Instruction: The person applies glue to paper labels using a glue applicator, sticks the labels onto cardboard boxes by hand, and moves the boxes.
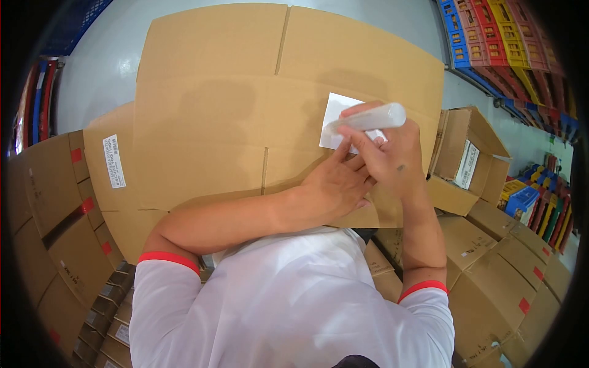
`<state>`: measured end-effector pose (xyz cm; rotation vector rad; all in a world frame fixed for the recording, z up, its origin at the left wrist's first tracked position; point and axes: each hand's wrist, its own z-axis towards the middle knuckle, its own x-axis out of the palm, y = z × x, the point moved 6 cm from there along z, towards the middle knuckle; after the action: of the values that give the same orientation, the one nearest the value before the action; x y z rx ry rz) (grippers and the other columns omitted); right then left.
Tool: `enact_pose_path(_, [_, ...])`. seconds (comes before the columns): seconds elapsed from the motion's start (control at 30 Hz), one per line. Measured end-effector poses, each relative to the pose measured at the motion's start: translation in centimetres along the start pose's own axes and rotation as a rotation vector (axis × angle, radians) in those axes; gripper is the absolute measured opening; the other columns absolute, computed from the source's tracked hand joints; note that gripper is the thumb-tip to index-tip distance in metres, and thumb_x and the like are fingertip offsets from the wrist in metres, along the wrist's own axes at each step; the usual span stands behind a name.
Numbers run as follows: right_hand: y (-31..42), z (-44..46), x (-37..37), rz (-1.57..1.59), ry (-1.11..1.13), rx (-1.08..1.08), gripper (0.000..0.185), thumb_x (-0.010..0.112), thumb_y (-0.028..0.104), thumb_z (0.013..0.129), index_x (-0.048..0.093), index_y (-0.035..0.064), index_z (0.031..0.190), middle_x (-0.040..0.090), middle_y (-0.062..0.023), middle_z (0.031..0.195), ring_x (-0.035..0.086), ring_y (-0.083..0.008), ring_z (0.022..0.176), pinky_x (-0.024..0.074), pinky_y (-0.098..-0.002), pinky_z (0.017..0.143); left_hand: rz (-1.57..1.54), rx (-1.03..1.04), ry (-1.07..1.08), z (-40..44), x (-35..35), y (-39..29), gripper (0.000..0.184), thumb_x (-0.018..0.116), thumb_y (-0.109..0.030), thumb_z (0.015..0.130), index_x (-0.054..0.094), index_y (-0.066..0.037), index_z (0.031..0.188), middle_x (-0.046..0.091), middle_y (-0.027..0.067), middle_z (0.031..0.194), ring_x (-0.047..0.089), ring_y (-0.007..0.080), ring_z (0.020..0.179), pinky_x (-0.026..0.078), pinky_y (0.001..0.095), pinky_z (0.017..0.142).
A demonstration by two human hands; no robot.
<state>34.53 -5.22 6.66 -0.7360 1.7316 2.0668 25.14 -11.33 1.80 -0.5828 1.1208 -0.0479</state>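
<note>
A large flattened cardboard sheet (208, 122) lies in front of me, with a small white paper (334, 110) on its right part. My right hand (392, 147) is closed around a whitish translucent tube (383, 116), held slantwise over the paper; its lower end is at the paper's surface. My left hand (337, 184) rests on the cardboard just below the paper, fingers reaching toward its lower edge and partly under my right hand. Nothing shows in my left hand, whose fingers are spread.
An open carton (454, 193) with a label inside stands at the right. Closed cartons (497, 282) are stacked lower right, others (76, 245) at the left. Colourful crates (485, 37) stand upper right. A printed label (113, 161) is on cardboard at the left.
</note>
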Motion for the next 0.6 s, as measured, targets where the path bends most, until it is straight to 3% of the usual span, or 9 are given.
enact_pose_path(0.07, [-0.6, 1.1, -0.3, -0.008, -0.07, -0.029, 0.014, 0.08, 0.011, 0.089, 0.075, 0.002, 0.1, 0.076, -0.009, 0.085, 0.072, -0.0194, 0.07, 0.0549, -0.032, 0.057, 0.133, 0.008, 0.091, 0.4, 0.7, -0.1, 0.061, 0.061, -0.05, 0.1, 0.06, -0.007, 0.142, 0.059, 0.0108, 0.142, 0.048, 0.027, 0.141, 0.025, 0.0607, 0.125])
enact_pose_path(0.17, [-1.3, 2.4, -0.8, -0.075, -0.189, -0.044, 0.013, 0.08, 0.012, 0.09, 0.076, 0.0018, 0.098, 0.076, -0.0092, 0.083, 0.072, -0.0196, 0.07, 0.0543, -0.031, 0.058, 0.177, -0.017, 0.066, 0.6, 0.6, -0.2, 0.066, 0.057, -0.054, 0.1, 0.057, -0.007, 0.147, 0.057, 0.0101, 0.145, 0.046, 0.0275, 0.144, 0.022, 0.0627, 0.126])
enact_pose_path(0.3, [-1.0, 1.8, -0.4, -0.033, -0.14, -0.059, 0.014, 0.081, 0.013, 0.089, 0.076, 0.0023, 0.097, 0.076, -0.0093, 0.084, 0.073, -0.0198, 0.071, 0.0544, -0.0307, 0.059, 0.171, -0.023, 0.058, 0.5, 0.3, -0.1, 0.062, 0.058, -0.052, 0.101, 0.06, -0.007, 0.144, 0.058, 0.0105, 0.145, 0.046, 0.0281, 0.143, 0.023, 0.0623, 0.125])
enact_pose_path(0.37, [0.4, 0.3, 0.0, -0.048, -0.067, -0.077, 0.015, 0.081, 0.014, 0.089, 0.076, 0.0023, 0.097, 0.076, -0.0092, 0.085, 0.073, -0.0193, 0.071, 0.0547, -0.0303, 0.06, 0.134, -0.043, 0.209, 0.4, 0.6, 0.0, 0.06, 0.058, -0.051, 0.101, 0.062, -0.007, 0.141, 0.058, 0.0111, 0.146, 0.046, 0.0271, 0.144, 0.023, 0.0614, 0.126])
enact_pose_path(0.4, [0.7, -0.6, 0.4, 0.02, -0.011, 0.067, 0.016, 0.081, 0.013, 0.089, 0.076, 0.0014, 0.097, 0.077, -0.0088, 0.087, 0.072, -0.0181, 0.072, 0.0554, -0.0299, 0.062, 0.134, -0.044, 0.208, 0.1, 1.6, 0.1, 0.06, 0.058, -0.051, 0.101, 0.062, -0.007, 0.141, 0.058, 0.0111, 0.146, 0.046, 0.0271, 0.144, 0.023, 0.0614, 0.126])
enact_pose_path(0.43, [0.4, -1.2, 0.7, 0.087, 0.044, 0.211, 0.017, 0.082, 0.013, 0.089, 0.076, 0.0004, 0.098, 0.077, -0.0084, 0.088, 0.072, -0.0169, 0.073, 0.0561, -0.0295, 0.064, 0.043, -0.056, 0.207, -0.3, 3.0, 0.4, 0.064, 0.054, -0.052, 0.103, 0.055, -0.006, 0.148, 0.051, 0.0114, 0.154, 0.038, 0.0285, 0.15, 0.021, 0.0625, 0.126])
enact_pose_path(0.47, [0.2, -1.0, 0.7, 0.087, 0.042, 0.212, 0.017, 0.082, 0.013, 0.089, 0.076, 0.0004, 0.098, 0.077, -0.0084, 0.088, 0.072, -0.0169, 0.073, 0.0561, -0.0295, 0.064, -0.048, -0.065, 0.207, -0.8, 4.4, 0.6, 0.069, 0.049, -0.052, 0.105, 0.048, -0.005, 0.155, 0.044, 0.0118, 0.162, 0.029, 0.0299, 0.157, 0.018, 0.0636, 0.126])
enact_pose_path(0.53, [-0.9, -0.5, -0.9, 0.204, -0.198, 0.225, 0.018, 0.081, 0.012, 0.09, 0.075, -0.0026, 0.099, 0.077, -0.0085, 0.09, 0.073, -0.0155, 0.077, 0.0579, -0.0293, 0.07, 0.037, -0.043, 0.258, 0.6, 2.0, 0.3, 0.069, 0.05, -0.052, 0.105, 0.049, -0.005, 0.155, 0.044, 0.0112, 0.162, 0.029, 0.0295, 0.157, 0.019, 0.0644, 0.126])
enact_pose_path(0.6, [-2.2, 0.4, -2.4, 0.31, -0.296, 0.245, 0.019, 0.081, 0.012, 0.091, 0.075, -0.0038, 0.1, 0.077, -0.0091, 0.091, 0.073, -0.016, 0.079, 0.0588, -0.0298, 0.071, 0.124, -0.023, 0.303, 1.2, 1.4, 0.1, 0.069, 0.051, -0.052, 0.104, 0.049, -0.006, 0.155, 0.044, 0.0107, 0.162, 0.029, 0.0291, 0.157, 0.019, 0.0651, 0.125])
